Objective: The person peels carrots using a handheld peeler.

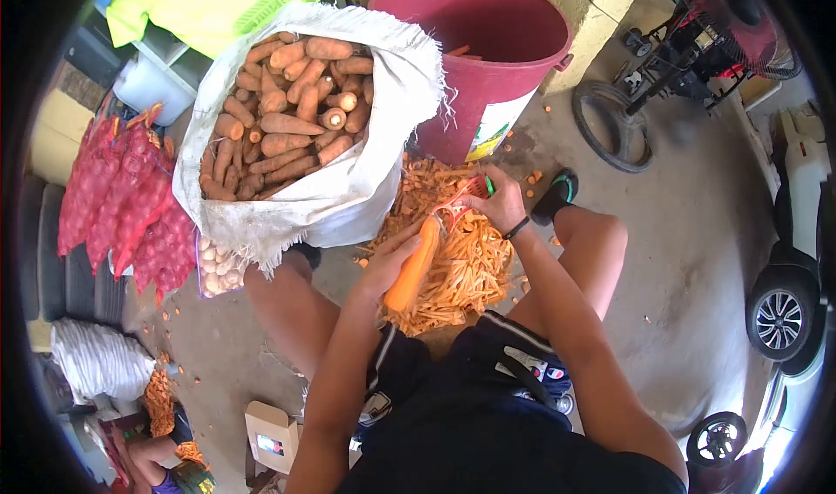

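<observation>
My left hand (389, 263) is wrapped round a peeled, bright orange carrot (412, 272), held tilted over a heap of carrot peelings (470, 272) between my legs. In my right hand (498, 202) is a peeler (459, 199) with an orange-red and green handle, its head at the carrot's upper end. Ahead and to the left stands an open white sack (348, 202) full of unpeeled carrots (287, 124). Behind the peelings is a large dark red bin (435, 102), with a bit of orange showing inside it.
Red net bags of onions (122, 189) and a bag of garlic (219, 267) lie left of the sack. A fan (640, 102) stands at the upper right, a car wheel (778, 320) at the far right. Another person's leg (150, 459) shows at the lower left, near more peelings (159, 402).
</observation>
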The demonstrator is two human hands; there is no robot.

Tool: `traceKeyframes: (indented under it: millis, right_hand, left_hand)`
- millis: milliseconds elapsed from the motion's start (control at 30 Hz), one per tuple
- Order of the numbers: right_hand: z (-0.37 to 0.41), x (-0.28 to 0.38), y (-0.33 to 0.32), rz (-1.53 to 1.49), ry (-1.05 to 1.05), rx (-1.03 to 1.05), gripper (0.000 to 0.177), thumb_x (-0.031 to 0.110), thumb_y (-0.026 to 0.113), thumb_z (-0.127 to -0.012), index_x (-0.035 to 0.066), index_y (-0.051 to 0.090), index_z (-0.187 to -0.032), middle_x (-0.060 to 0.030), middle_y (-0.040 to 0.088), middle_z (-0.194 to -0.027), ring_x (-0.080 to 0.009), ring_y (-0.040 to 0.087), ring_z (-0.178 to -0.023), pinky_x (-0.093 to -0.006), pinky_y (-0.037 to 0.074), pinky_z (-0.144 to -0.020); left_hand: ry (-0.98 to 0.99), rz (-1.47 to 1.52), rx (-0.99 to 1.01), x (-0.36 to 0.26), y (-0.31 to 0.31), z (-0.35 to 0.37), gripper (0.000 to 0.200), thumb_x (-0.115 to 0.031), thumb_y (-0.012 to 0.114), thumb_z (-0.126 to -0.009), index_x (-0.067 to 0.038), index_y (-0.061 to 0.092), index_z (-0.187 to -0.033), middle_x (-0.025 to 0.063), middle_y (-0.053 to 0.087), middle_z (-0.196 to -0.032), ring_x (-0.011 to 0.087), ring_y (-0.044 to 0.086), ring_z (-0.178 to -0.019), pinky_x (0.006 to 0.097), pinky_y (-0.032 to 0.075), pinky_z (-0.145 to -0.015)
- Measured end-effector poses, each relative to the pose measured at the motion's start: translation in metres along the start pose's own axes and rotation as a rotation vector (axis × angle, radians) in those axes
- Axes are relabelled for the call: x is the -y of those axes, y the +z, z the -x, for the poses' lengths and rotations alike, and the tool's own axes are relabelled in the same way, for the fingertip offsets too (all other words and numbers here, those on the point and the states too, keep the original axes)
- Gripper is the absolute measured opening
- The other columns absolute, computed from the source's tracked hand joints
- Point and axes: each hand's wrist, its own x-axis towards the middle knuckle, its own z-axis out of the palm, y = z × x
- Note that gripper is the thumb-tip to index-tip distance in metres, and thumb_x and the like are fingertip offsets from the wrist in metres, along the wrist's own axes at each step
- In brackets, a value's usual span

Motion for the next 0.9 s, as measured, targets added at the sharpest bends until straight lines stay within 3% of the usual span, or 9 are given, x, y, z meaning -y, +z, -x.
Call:
traceKeyframes:
  millis: [167, 267, 300, 367, 433, 600, 700, 833, 900]
  right_hand:
    - [-0.005, -0.002, -0.002, 0.024, -0.062, 0.001, 0.056, 0.035, 0.093, -0.068, 0.003, 0.067, -0.106, -0.0117, 0.070, -0.097, -0.0240, 0.068, -0.088, -0.0369, 0.054, -0.080]
    - [-0.005, -0.013, 0.004, 0.036, 0.058, -0.012, 0.055, 0.035, 0.092, -0.069, 0.003, 0.067, -0.106, -0.0119, 0.071, -0.100, -0.0245, 0.069, -0.092, -0.0369, 0.054, -0.082]
    - [-0.004, -0.021, 0.008, 0.048, 0.002, -0.068, 0.051, 0.030, 0.092, -0.071, 0.003, 0.067, -0.106, -0.0126, 0.072, -0.099, -0.0227, 0.069, -0.091, -0.0363, 0.055, -0.081]
    - [-0.011, -0.059, -0.002, -0.020, 0.255, -0.101, 0.049, 0.026, 0.091, -0.072, 0.002, 0.067, -0.107, -0.0128, 0.072, -0.097, -0.0217, 0.069, -0.090, -0.0360, 0.055, -0.080]
    - [-0.018, -0.052, -0.016, -0.028, 0.392, -0.074, 0.051, 0.024, 0.092, -0.070, 0.001, 0.068, -0.109, -0.0152, 0.072, -0.103, -0.0224, 0.071, -0.091, -0.0380, 0.057, -0.080]
    - [0.023, 0.036, 0.016, -0.116, -0.190, 0.065, 0.050, 0.022, 0.093, -0.067, 0.002, 0.066, -0.104, -0.0108, 0.069, -0.099, -0.0204, 0.067, -0.090, -0.0357, 0.054, -0.079]
    - [0.041, 0.064, 0.019, -0.153, -0.186, 0.211, 0.051, 0.025, 0.094, -0.065, 0.004, 0.066, -0.103, -0.0104, 0.066, -0.101, -0.0233, 0.065, -0.090, -0.0359, 0.052, -0.079]
    - [0.015, 0.032, 0.018, -0.052, -0.300, 0.023, 0.051, 0.025, 0.094, -0.065, 0.003, 0.067, -0.102, -0.0115, 0.067, -0.097, -0.0251, 0.066, -0.088, -0.0357, 0.053, -0.078]
    - [-0.007, -0.005, 0.009, 0.023, -0.178, -0.113, 0.052, 0.025, 0.094, -0.065, 0.003, 0.067, -0.103, -0.0117, 0.068, -0.097, -0.0254, 0.067, -0.089, -0.0364, 0.053, -0.079]
  left_hand:
    - [-0.006, -0.034, 0.090, 0.003, -0.008, -0.003, 0.050, -0.027, 0.059, -0.103, -0.013, 0.048, -0.149, 0.0046, 0.065, -0.120, 0.0106, 0.063, -0.093, 0.0258, 0.054, -0.079]
    - [0.002, -0.060, -0.002, -0.003, 0.006, -0.009, 0.049, -0.025, 0.055, -0.104, -0.012, 0.045, -0.151, 0.0057, 0.062, -0.102, 0.0158, 0.063, -0.081, 0.0317, 0.054, -0.065]
    - [-0.016, -0.074, 0.029, -0.004, 0.006, -0.005, 0.050, -0.026, 0.055, -0.103, -0.012, 0.045, -0.151, 0.0059, 0.063, -0.107, 0.0144, 0.063, -0.085, 0.0300, 0.054, -0.069]
    - [-0.046, -0.102, 0.085, -0.006, 0.003, 0.002, 0.053, -0.029, 0.057, -0.103, -0.011, 0.045, -0.151, 0.0063, 0.066, -0.117, 0.0118, 0.063, -0.092, 0.0264, 0.054, -0.077]
    - [0.048, -0.068, -0.004, -0.002, 0.001, 0.000, 0.054, -0.033, 0.054, -0.103, -0.013, 0.043, -0.152, 0.0055, 0.063, -0.107, 0.0136, 0.063, -0.084, 0.0296, 0.054, -0.069]
    - [0.061, 0.219, -0.095, 0.018, -0.029, -0.033, 0.048, -0.040, 0.051, -0.104, -0.007, 0.051, -0.138, 0.0065, 0.062, -0.104, 0.0139, 0.063, -0.081, 0.0290, 0.056, -0.067]
    - [0.154, 0.248, -0.194, 0.025, -0.016, -0.041, 0.045, -0.039, 0.050, -0.105, -0.006, 0.052, -0.135, 0.0077, 0.064, -0.105, 0.0137, 0.064, -0.086, 0.0287, 0.055, -0.068]
    - [0.089, 0.082, -0.169, 0.016, -0.006, -0.024, 0.043, -0.036, 0.050, -0.105, -0.005, 0.051, -0.135, 0.0080, 0.064, -0.106, 0.0137, 0.065, -0.089, 0.0293, 0.056, -0.070]
    - [0.087, 0.033, -0.161, 0.008, 0.007, -0.014, 0.043, -0.035, 0.050, -0.105, -0.004, 0.052, -0.135, 0.0070, 0.064, -0.105, 0.0135, 0.065, -0.086, 0.0280, 0.056, -0.068]
